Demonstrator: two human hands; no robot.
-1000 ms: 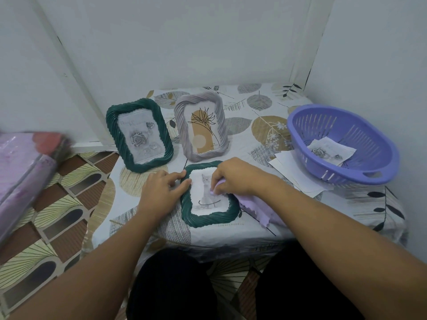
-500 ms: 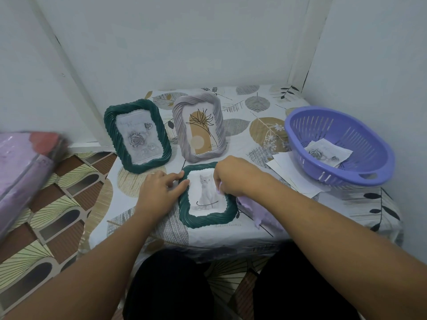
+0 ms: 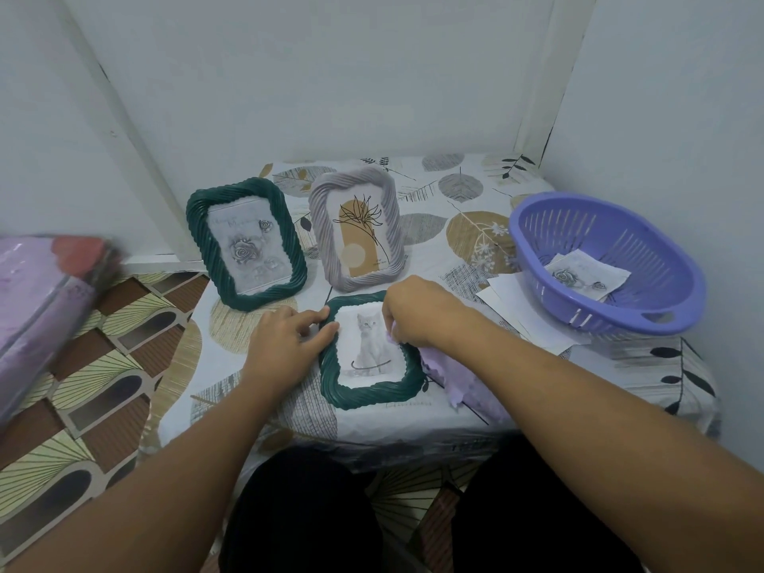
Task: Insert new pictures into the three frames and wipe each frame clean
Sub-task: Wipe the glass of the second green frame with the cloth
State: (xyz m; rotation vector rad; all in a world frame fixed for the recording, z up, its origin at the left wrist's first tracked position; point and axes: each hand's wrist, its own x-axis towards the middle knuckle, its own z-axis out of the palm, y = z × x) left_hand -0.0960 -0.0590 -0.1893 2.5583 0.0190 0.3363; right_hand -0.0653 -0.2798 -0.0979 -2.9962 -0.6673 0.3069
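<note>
While the cat-picture frame [image 3: 371,354] is lying flat on the tabletop [image 3: 454,192] near its front edge, both hands are working on it. Long axis of this green frame is running away from the person, toward the two frames standing behind it.

Left hand [image 3: 285,345] is sitting at the frame's left rim, thumb and forefinger lying against the upper-left corner, bracing it; grip looks relaxed, fingers fairly straight, pressing and not wrapping round anything.

Right hand [image 3: 417,312] is curling over the frame's upper-right corner, grasping a lilac cloth [image 3: 463,378] bunched under the fingers; the rest of the cloth is trailing off the frame's right side onto the tabletop.

Key relation: the unwiped glass and lower rim are lying toward the person and to the left of the cloth hand, so the coming stroke probably needs to be pulling down along the long axis. Right hand is the nearer one for that; left is holding the frame from sliding.

Behind: green rose frame [image 3: 247,244] and grey frame [image 3: 356,229] are standing upright, both already holding pictures. Purple basket [image 3: 645,316], holding a printed picture, is sitting at far right, loose papers [image 3: 516,308] tucked beside it.

Judging by this, the wiping of the third frame is under way.
</note>
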